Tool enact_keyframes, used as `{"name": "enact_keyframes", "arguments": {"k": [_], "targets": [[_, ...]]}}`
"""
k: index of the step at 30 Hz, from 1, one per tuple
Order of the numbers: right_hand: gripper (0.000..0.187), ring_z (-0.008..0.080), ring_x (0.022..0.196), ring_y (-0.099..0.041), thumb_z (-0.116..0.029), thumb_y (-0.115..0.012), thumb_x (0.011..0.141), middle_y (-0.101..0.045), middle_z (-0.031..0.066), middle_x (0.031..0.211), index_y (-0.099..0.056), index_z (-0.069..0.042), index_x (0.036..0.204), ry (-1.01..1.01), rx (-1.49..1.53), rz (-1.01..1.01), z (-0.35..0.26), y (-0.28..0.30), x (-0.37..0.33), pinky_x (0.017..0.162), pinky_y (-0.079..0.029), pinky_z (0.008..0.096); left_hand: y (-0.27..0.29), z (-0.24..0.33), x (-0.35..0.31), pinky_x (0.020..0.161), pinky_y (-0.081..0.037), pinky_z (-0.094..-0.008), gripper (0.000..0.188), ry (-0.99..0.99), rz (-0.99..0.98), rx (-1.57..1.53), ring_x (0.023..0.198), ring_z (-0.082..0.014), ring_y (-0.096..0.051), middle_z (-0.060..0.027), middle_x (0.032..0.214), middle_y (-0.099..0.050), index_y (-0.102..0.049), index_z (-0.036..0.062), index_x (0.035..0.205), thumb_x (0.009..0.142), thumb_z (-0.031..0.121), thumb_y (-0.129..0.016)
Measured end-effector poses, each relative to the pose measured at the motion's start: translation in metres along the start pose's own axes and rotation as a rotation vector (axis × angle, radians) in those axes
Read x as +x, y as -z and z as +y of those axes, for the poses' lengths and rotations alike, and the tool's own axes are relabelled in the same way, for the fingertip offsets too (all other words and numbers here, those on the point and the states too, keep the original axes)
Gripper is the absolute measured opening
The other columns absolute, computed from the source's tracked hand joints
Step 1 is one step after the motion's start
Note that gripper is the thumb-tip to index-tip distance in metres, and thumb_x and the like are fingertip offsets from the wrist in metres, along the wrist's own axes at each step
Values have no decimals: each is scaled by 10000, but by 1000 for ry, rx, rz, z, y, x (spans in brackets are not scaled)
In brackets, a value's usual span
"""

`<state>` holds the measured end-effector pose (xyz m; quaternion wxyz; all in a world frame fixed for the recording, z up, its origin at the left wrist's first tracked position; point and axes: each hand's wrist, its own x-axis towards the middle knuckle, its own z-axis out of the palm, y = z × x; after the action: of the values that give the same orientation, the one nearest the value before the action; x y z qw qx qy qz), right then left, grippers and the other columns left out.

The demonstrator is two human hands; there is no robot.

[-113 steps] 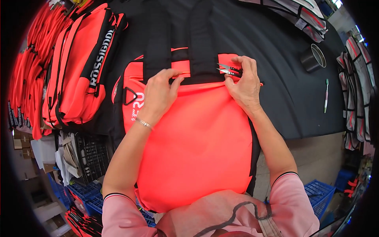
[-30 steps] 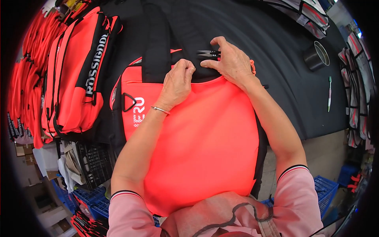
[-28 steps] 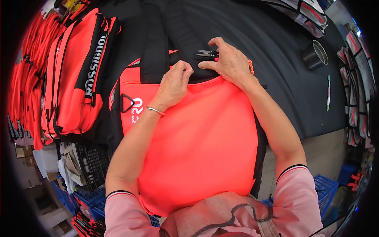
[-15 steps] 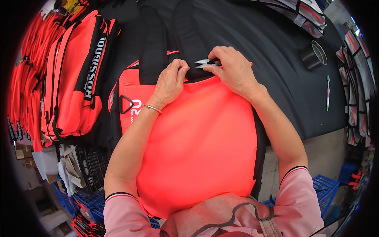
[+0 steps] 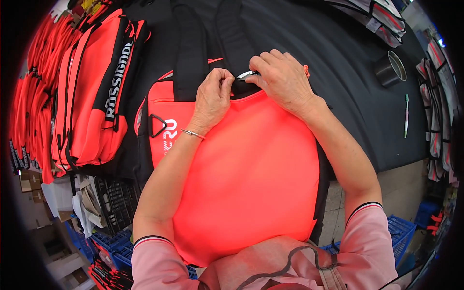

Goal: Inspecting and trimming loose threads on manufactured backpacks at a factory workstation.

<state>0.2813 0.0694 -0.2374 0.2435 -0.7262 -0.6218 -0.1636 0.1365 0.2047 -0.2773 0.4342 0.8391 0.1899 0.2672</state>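
A bright coral-red backpack (image 5: 246, 179) with black sides lies against my body and over the table's near edge. My left hand (image 5: 212, 96) pinches at its top edge, thumb and fingertips pressed together; what they hold is too small to make out. In my right hand (image 5: 282, 83) is a pair of thread snips (image 5: 247, 75), the blades pointing left, close to my left fingertips. Most of the snips' handle is hidden by my fingers. Black shoulder straps (image 5: 190, 53) stretch away from the bag over the table.
Another red and black backpack (image 5: 84, 92) stands at the left, beside a stack of red bag pieces (image 5: 34, 101). On the black-covered table (image 5: 338, 87) are a dark round cup (image 5: 386, 70) and a toothbrush (image 5: 406, 116). Grey bags (image 5: 369, 17) lie at the far right.
The snips have moved left toward my left fingertips, and their blades have come closer together. My left hand has shifted slightly right, still pinched.
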Motion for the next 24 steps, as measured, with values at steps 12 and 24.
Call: {"name": "enact_keyframes", "arguments": {"k": [12, 24], "targets": [[264, 231, 764, -597, -235, -775, 770, -613, 40, 762, -592, -71, 865, -91, 100, -32, -3, 2, 3, 676, -472, 365, 1, 4, -1, 620, -472, -329, 65, -16, 46, -18, 639, -209, -567, -108, 794, -563, -522, 6, 934, 961, 56, -552], [260, 246, 821, -627, -255, -759, 789, -640, 60, 804, -601, -73, 884, -152, -38, -37, -6, -4, 4, 701, -512, 376, -1, 14, -8, 698, -474, -387, 58, -140, 253, 147, 730, -255, -582, -93, 833, -542, -519, 19, 921, 921, 25, -577]]}}
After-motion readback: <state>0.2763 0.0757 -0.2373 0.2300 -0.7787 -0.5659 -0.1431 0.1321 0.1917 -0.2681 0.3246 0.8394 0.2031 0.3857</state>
